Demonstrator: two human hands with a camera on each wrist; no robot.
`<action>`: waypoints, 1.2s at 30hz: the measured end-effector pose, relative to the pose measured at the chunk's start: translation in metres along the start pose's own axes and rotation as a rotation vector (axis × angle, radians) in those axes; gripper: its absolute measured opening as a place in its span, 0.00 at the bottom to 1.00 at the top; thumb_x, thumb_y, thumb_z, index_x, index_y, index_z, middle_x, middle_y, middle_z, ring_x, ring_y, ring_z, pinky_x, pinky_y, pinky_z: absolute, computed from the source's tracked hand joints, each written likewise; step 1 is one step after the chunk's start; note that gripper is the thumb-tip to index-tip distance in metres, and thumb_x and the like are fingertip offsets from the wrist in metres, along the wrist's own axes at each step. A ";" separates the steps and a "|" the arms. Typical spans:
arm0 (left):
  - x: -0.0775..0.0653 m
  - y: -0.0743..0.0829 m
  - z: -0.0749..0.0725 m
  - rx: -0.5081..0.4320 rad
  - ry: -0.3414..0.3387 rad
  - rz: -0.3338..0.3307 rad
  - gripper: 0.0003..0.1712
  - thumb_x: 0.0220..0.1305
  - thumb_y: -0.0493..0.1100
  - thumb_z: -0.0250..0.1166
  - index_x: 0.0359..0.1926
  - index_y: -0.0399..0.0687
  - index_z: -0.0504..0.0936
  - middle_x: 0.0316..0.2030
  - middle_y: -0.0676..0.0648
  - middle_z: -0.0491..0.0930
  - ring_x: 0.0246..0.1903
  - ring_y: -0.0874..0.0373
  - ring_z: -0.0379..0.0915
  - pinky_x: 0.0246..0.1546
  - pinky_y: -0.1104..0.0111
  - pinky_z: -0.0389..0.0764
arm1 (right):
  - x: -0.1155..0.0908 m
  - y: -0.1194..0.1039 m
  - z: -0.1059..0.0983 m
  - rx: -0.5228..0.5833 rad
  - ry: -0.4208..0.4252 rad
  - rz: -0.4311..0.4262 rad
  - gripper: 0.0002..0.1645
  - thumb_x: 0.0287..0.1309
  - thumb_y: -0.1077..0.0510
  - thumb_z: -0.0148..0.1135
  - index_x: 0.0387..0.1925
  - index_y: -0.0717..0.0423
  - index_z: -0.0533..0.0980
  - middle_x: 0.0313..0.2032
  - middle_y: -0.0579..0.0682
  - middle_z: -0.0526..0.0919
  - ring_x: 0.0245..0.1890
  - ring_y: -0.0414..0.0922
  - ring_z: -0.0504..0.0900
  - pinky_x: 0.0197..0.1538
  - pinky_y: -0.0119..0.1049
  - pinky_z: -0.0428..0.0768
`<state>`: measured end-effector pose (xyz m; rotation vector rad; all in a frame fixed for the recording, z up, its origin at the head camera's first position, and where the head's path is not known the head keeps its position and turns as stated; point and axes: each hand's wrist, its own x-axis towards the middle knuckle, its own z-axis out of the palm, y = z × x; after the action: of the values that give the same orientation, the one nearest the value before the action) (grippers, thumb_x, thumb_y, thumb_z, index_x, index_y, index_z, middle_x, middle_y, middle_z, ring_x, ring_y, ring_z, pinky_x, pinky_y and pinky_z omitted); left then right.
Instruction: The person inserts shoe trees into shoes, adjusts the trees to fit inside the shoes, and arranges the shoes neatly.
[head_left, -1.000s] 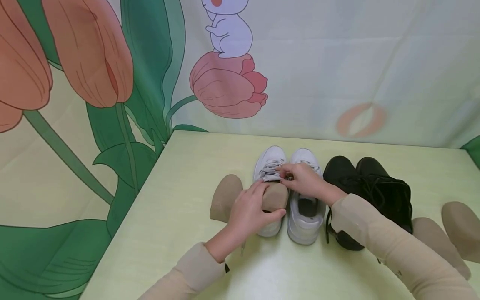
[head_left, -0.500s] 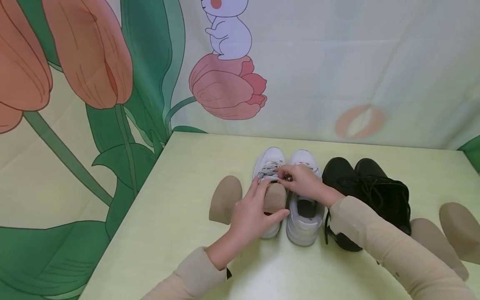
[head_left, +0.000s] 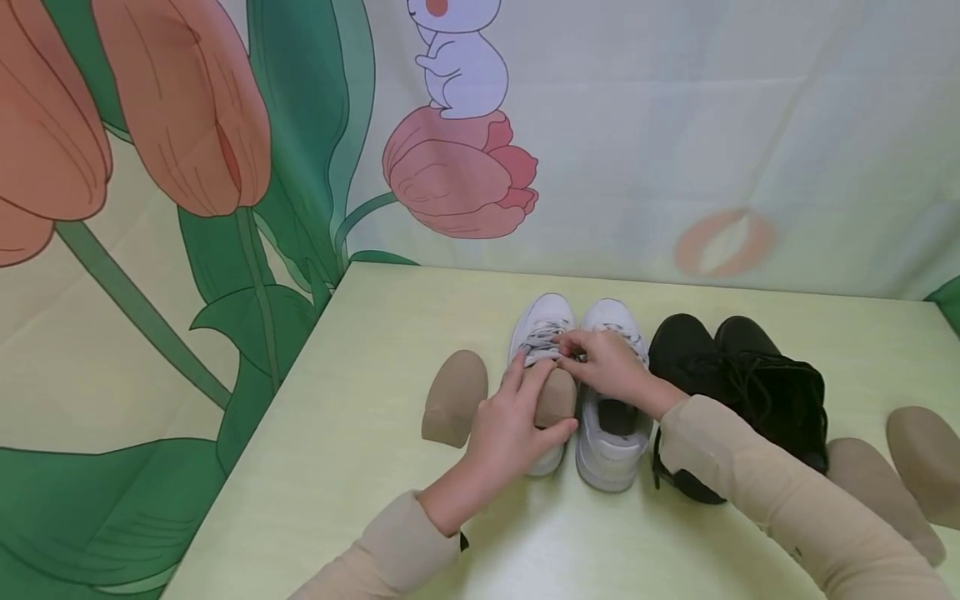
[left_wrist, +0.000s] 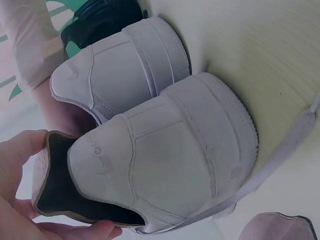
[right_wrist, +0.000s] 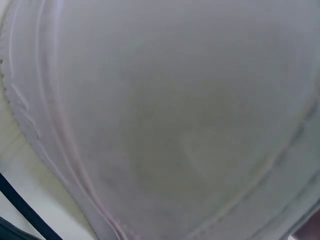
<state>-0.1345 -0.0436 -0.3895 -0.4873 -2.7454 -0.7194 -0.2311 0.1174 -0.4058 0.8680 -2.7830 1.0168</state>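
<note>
My left hand holds a beige, hollow toe-shaped shoe insert at the opening of the left white sneaker. In the left wrist view, thumb and fingers grip the insert's rim; its dark inside faces the sneaker's heel. My right hand reaches over the second white sneaker. Its thumb and fingertips pinch at the top of the left sneaker's tongue, just behind the laces. Only a blurred white shoe surface fills the right wrist view.
Another beige insert lies left of the sneakers. To the right stand black lace-up shoes, partly behind my right sleeve. Two more inserts lie at the far right of the pale table. A printed backdrop rises behind.
My left hand has shifted slightly forward on the insert, its fingers now further over the front edge. The right hand keeps its place at the tongue.
</note>
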 end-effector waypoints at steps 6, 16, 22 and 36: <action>0.003 0.000 -0.002 -0.015 -0.013 0.006 0.36 0.46 0.55 0.67 0.56 0.53 0.66 0.57 0.35 0.68 0.44 0.43 0.77 0.33 0.49 0.76 | 0.001 0.003 0.000 0.041 -0.005 0.002 0.08 0.53 0.61 0.58 0.21 0.55 0.71 0.42 0.57 0.82 0.25 0.41 0.79 0.24 0.26 0.65; 0.008 0.000 0.000 -0.006 -0.046 0.019 0.36 0.47 0.55 0.68 0.57 0.53 0.66 0.54 0.37 0.73 0.46 0.44 0.76 0.36 0.50 0.76 | -0.002 0.005 -0.004 0.103 -0.037 0.062 0.08 0.54 0.62 0.57 0.21 0.56 0.71 0.44 0.57 0.82 0.30 0.43 0.80 0.28 0.27 0.68; 0.010 -0.006 0.003 0.000 -0.037 0.010 0.37 0.48 0.56 0.67 0.59 0.54 0.64 0.54 0.39 0.72 0.45 0.45 0.77 0.35 0.49 0.75 | 0.001 -0.007 -0.013 0.167 -0.015 0.055 0.08 0.55 0.61 0.55 0.21 0.55 0.72 0.37 0.54 0.84 0.40 0.48 0.82 0.39 0.36 0.77; 0.006 -0.012 -0.001 0.024 -0.036 -0.019 0.37 0.51 0.63 0.60 0.61 0.60 0.64 0.58 0.42 0.69 0.46 0.47 0.76 0.31 0.56 0.76 | 0.002 0.003 -0.019 -0.123 -0.119 -0.021 0.11 0.52 0.58 0.60 0.39 0.55 0.77 0.38 0.51 0.82 0.39 0.48 0.80 0.42 0.42 0.76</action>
<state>-0.1446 -0.0525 -0.3921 -0.4738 -2.7919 -0.6880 -0.2371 0.1299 -0.3925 0.9696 -2.8905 0.8062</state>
